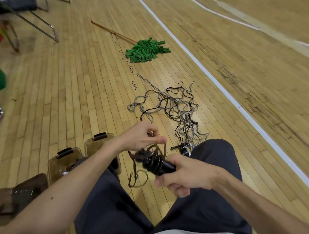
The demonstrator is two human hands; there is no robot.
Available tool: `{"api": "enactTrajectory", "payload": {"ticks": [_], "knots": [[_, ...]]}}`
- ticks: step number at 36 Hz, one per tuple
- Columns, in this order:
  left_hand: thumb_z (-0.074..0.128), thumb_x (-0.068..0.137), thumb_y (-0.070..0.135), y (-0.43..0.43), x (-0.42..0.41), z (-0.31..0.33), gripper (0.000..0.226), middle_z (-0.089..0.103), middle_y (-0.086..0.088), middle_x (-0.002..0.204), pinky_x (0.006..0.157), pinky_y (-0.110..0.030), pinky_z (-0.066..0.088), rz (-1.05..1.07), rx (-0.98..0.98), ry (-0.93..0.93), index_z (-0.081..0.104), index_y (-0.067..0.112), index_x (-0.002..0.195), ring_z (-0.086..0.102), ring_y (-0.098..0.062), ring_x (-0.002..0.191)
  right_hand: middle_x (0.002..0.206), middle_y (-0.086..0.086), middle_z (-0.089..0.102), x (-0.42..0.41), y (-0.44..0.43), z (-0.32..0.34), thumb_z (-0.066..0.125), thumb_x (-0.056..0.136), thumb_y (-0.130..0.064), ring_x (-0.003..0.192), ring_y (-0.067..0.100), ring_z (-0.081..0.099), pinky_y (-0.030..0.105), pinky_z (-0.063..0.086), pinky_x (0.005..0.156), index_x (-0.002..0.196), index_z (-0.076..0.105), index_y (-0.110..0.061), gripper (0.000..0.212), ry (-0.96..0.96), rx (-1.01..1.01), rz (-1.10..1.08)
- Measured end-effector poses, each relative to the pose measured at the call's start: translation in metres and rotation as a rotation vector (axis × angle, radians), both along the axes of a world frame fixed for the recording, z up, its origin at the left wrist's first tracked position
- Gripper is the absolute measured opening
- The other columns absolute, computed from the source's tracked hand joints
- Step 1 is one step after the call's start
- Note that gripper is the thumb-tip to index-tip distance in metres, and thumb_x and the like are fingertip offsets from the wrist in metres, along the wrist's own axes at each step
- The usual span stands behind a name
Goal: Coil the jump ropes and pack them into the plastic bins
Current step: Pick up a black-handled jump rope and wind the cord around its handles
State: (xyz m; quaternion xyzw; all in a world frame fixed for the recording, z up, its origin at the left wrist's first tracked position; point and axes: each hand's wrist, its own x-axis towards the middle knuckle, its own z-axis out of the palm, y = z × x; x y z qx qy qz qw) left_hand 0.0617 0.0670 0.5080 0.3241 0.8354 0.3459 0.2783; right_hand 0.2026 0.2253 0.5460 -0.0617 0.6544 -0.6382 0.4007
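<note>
Tension counts here: with the right hand in a clamped grip on the black handles of the jump rope above the floor, the left hand, pinching the loose tail, should lay snug, even turns before the nearby bins.

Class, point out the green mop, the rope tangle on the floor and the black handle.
Green mop (147,50): head view, its cloth strips.
Rope tangle (179,103): head view, its middle.
Black handle (168,167): head view, its bare part.
</note>
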Motion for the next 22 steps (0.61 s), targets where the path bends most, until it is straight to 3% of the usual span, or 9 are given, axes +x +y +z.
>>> {"api": "enactTrajectory", "payload": {"ticks": [2,4,6,9,12,17,22], "knots": [[0.068,0.091,0.043,-0.001,-0.002,-0.008,0.038,0.052,0.008,0.062,0.061,-0.017,0.041,0.001,0.020,0.006,0.056,0.017,0.066,0.048,-0.005,0.056,0.054,-0.002,0.033,-0.004,0.007,0.002,0.064,0.094,-0.008,0.042,0.011,0.033,0.022,0.034,0.044,0.069,0.051,-0.018,0.031,-0.013,-0.086,-0.077],[0.060,0.097,0.022,-0.002,-0.001,-0.013,0.027,0.056,0.005,0.065,0.058,-0.027,0.048,-0.002,0.029,-0.050,0.057,0.013,0.072,0.052,-0.009,0.058,0.053,-0.004,0.031,-0.007,0.012,0.001,0.066,0.091,-0.010,0.040,0.010,0.033,0.021,0.034,0.043,0.070,0.053,-0.019,0.026,-0.040,-0.193,-0.136],[0.051,0.101,0.029,-0.001,0.009,-0.009,0.035,0.048,0.000,0.058,0.046,-0.027,0.037,0.034,0.073,-0.179,0.055,0.007,0.074,0.042,-0.014,0.048,0.051,-0.007,0.033,-0.010,0.016,-0.002,0.069,0.089,-0.014,0.038,0.007,0.034,0.020,0.034,0.041,0.067,0.051,-0.020,0.029,-0.108,-0.327,-0.213],[0.041,0.092,0.062,0.003,0.023,-0.008,0.068,0.043,-0.011,0.055,0.042,-0.025,0.032,0.074,0.117,-0.269,0.056,-0.003,0.079,0.038,-0.016,0.041,0.050,-0.009,0.034,-0.012,0.020,-0.009,0.070,0.092,-0.019,0.038,0.005,0.035,0.019,0.033,0.041,0.063,0.052,-0.022,0.034,-0.181,-0.436,-0.390],[0.038,0.092,0.063,0.002,0.031,-0.017,0.060,0.049,-0.004,0.052,0.045,-0.026,0.037,0.089,0.067,-0.279,0.056,0.007,0.080,0.042,-0.014,0.040,0.052,-0.007,0.037,-0.012,0.023,-0.017,0.061,0.096,-0.019,0.042,0.007,0.040,0.021,0.037,0.045,0.063,0.054,-0.021,0.034,-0.203,-0.432,-0.528],[0.038,0.092,0.063,-0.007,0.035,-0.024,0.057,0.053,-0.002,0.051,0.048,-0.024,0.040,0.062,0.071,-0.297,0.055,0.010,0.079,0.048,-0.015,0.042,0.061,0.002,0.051,-0.008,0.029,-0.029,0.067,0.089,-0.022,0.059,0.018,0.058,0.030,0.050,0.062,0.079,0.056,-0.017,0.016,-0.265,-0.336,-0.579],[0.042,0.097,0.052,-0.011,0.037,-0.019,0.045,0.054,0.000,0.051,0.060,-0.028,0.045,0.029,0.067,-0.301,0.060,0.017,0.077,0.050,-0.014,0.051,0.057,-0.002,0.041,-0.009,0.032,-0.032,0.071,0.088,-0.025,0.046,0.010,0.041,0.021,0.038,0.046,0.081,0.055,-0.016,0.020,-0.317,-0.233,-0.654]]}}
